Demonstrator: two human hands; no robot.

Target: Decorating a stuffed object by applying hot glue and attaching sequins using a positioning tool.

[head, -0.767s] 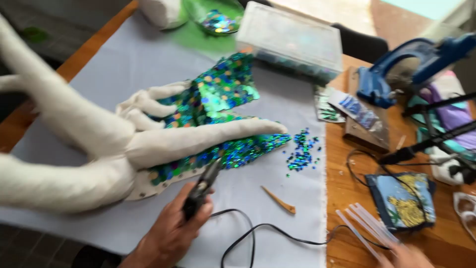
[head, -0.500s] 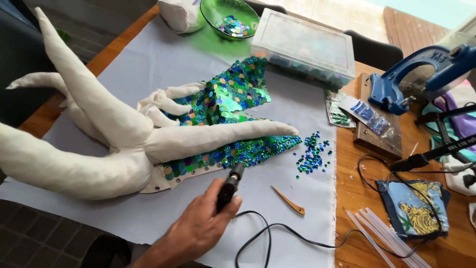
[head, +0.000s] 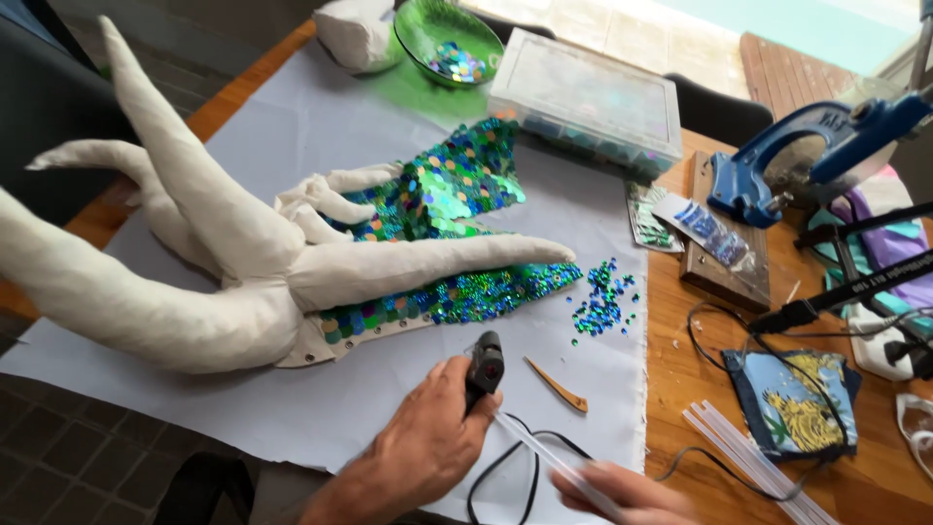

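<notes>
My left hand [head: 428, 452] is shut on a black glue gun [head: 485, 367], its nozzle pointing up towards a blue-green sequin fabric [head: 447, 194]. My right hand [head: 632, 496], at the bottom edge, holds a clear glue stick [head: 544, 452] whose end meets the back of the gun. A white stuffed fabric figure [head: 194, 262] with long limbs lies across the sequin fabric on a grey sheet [head: 292, 126]. Loose sequins [head: 603, 301] lie in a small pile by the tip of one limb.
A small wooden tool [head: 556, 385] lies right of the gun. Behind are a green bowl [head: 418, 24] of sequins and a clear plastic box [head: 588, 97]. On the bare wood to the right are a blue hand press [head: 777, 165], a patterned pouch [head: 792, 399] and spare glue sticks [head: 748, 462].
My left hand has shifted right with the glue gun. My right hand has come in from the spare sticks with one glue stick and brought it to the gun's back.
</notes>
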